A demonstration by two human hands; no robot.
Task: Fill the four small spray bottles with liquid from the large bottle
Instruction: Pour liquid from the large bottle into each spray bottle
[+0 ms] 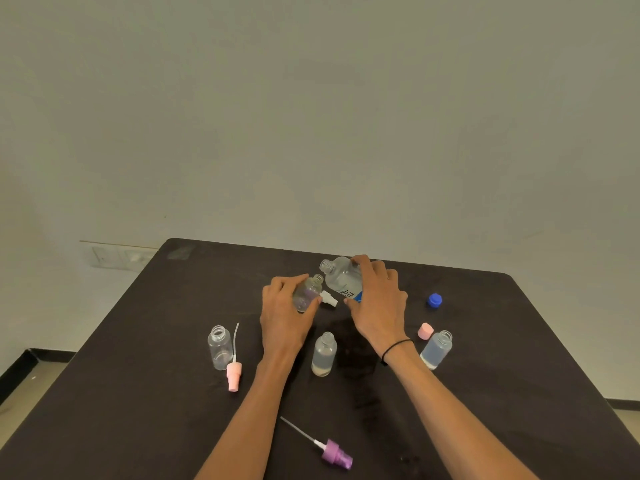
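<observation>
My right hand grips the large clear bottle, tilted with its open mouth to the left. My left hand holds a small clear spray bottle, tilted with its open neck toward the large bottle's mouth. Three other small bottles stand uncapped on the black table: an empty one at left, one with liquid between my arms, and one with liquid at right.
A white spray head lies behind my hands. A pink spray head with tube lies by the empty bottle, a purple one near the front. A pink cap and a blue cap sit at right.
</observation>
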